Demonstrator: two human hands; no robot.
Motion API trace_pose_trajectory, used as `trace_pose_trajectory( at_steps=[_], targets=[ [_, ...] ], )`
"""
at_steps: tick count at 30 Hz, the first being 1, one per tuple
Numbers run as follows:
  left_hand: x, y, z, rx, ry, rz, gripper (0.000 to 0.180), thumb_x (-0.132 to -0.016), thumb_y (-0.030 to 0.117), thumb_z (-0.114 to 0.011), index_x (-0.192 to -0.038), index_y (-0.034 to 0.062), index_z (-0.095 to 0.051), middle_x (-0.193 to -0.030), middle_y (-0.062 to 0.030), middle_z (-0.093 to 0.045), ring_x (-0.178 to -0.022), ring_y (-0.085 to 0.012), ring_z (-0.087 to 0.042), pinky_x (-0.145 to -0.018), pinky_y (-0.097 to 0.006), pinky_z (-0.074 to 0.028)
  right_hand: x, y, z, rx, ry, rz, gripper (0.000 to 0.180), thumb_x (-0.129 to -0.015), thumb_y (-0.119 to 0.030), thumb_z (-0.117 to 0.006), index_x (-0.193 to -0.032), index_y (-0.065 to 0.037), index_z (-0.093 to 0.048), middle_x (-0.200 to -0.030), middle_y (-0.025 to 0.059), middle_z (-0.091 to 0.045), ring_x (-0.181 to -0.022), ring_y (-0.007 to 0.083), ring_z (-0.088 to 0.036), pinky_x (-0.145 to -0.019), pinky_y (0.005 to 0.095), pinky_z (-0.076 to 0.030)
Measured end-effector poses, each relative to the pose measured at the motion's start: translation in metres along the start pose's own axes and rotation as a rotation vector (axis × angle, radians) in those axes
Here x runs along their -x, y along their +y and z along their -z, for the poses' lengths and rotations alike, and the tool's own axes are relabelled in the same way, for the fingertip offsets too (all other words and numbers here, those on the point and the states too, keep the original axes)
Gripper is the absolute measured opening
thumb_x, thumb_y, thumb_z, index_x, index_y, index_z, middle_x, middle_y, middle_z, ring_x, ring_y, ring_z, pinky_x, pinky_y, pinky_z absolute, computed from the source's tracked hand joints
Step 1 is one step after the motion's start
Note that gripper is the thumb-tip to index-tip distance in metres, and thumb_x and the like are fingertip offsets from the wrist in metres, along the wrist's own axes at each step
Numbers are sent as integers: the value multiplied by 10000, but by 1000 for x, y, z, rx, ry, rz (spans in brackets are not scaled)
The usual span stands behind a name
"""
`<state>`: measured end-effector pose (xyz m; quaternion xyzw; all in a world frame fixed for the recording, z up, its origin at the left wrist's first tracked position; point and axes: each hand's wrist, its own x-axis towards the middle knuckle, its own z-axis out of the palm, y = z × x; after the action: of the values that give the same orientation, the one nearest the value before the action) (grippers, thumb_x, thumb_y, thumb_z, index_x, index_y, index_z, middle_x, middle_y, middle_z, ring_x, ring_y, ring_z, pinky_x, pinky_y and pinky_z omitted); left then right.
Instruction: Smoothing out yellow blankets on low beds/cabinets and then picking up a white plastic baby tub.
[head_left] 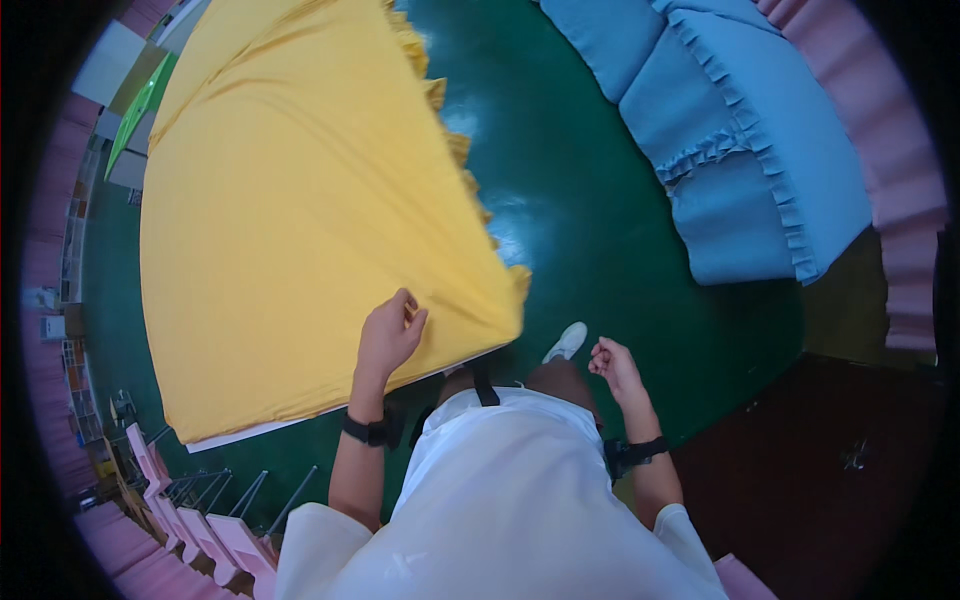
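Note:
A yellow fitted sheet (300, 190) with a ruffled edge on its right side covers a large flat bed or table on my left. Over its near right corner hovers my left hand (391, 332), fingers loosely bent with a gap by the thumb, holding nothing I can see. Whether it touches the cloth I cannot tell. Small creases run through the sheet around that corner, and a pale edge shows under its near side. My right hand (617, 366) is in the air beside my hip, above the green floor, its fingers curled in with nothing visible in them.
Blue ruffled covers (745, 150) lie over furniture at the far right, beside a pink curtain (870, 130). Green floor (560, 180) runs between the beds. Pink chairs (235, 540) stand at the lower left. A dark brown floor area (790, 480) lies at the right.

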<state>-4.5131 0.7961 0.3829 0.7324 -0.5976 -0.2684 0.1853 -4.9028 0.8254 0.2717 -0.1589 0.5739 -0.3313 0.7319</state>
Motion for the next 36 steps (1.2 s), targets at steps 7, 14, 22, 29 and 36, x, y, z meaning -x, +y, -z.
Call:
trace_pose_trajectory(
  at_steps=[7,14,22,29,36],
  targets=[
    [-99,94,-105,-24,19,52,264,-791,248,-604,-898,15,-542,-801,-192,-648,-749,-360,-631,-671,-432,-496,1,-77,120,169,127,66,278,-907,-290,-487,-737,-77,-540,-570,-1,-486,-568,128,-524,-595,264,-432],
    [-111,115,-129,-156,123,310,433,-790,283,-591,-1103,6,-477,-885,-265,-630,-833,-422,-610,-736,-474,-488,-48,-159,165,285,127,96,286,-907,-272,-487,-712,-68,-533,-560,-1,-478,-530,111,-499,-525,253,-406],
    [-126,139,-133,286,265,454,502,-804,200,-599,-1210,-43,-430,-963,-267,-615,-898,-411,-604,-802,-425,-482,-163,-268,39,577,-380,66,277,-926,-284,-490,-766,-66,-550,-623,1,-512,-587,97,-511,-583,236,-425],
    [-158,90,-170,684,353,634,341,-876,198,-566,-1109,-40,-499,-909,-155,-632,-823,-239,-615,-743,-324,-487,-239,-368,-87,776,-661,5,282,-930,-296,-469,-788,-64,-546,-651,-3,-515,-626,99,-507,-628,242,-415],
    [-163,115,-133,1616,508,815,307,-939,267,-444,-1041,9,-575,-886,-99,-664,-809,-151,-630,-764,-264,-494,-317,-418,-200,694,-924,-153,348,-920,-329,-462,-954,2,-564,-889,99,-598,-843,183,-589,-805,327,-477]
  ],
)
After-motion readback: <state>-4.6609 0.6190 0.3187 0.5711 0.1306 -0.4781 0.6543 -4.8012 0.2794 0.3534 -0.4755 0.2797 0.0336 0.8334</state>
